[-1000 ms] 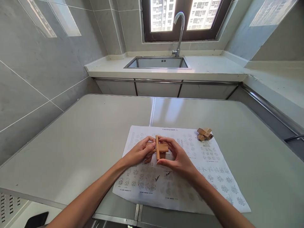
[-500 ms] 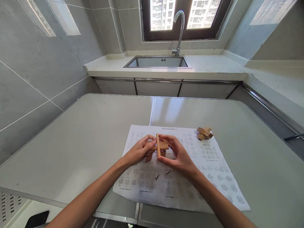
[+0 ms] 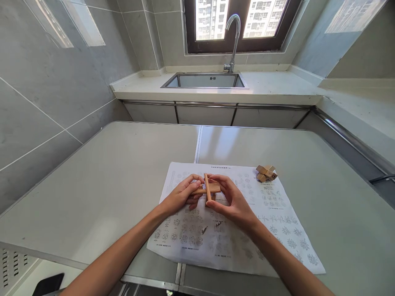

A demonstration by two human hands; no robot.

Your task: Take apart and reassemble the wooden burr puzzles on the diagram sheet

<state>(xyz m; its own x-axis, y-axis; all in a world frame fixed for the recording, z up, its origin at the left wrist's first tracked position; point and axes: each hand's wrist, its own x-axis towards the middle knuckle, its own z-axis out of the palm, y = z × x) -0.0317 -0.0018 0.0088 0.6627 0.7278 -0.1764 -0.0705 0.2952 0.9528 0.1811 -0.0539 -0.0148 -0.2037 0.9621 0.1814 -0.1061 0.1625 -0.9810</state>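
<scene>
Several interlocking wooden puzzle pieces (image 3: 213,188) are crossed together between my two hands, above a printed sheet (image 3: 240,255). My left hand (image 3: 187,192) is closed on the left end of a flat piece, thumb on top. My right hand (image 3: 227,194) pinches an upright wooden stick (image 3: 207,187) between its thumb at the bottom and fingers at the top. The stick leans slightly and crosses the flat piece. Part of the pieces lies hidden behind my fingers. A small assembled wooden puzzle (image 3: 266,173) rests at the sheet's upper right corner.
The sheet, covered in small line diagrams, lies on a pale table (image 3: 123,172) with a central seam. Beyond the table are a counter with a sink (image 3: 203,80) and a faucet (image 3: 233,41). A black phone-like object (image 3: 48,283) is at the lower left, below the table.
The upright stick has tilted, its lower end shifting right with my right thumb. The flat piece has turned slightly and now shows more of its top. The puzzle on the sheet is unmoved.
</scene>
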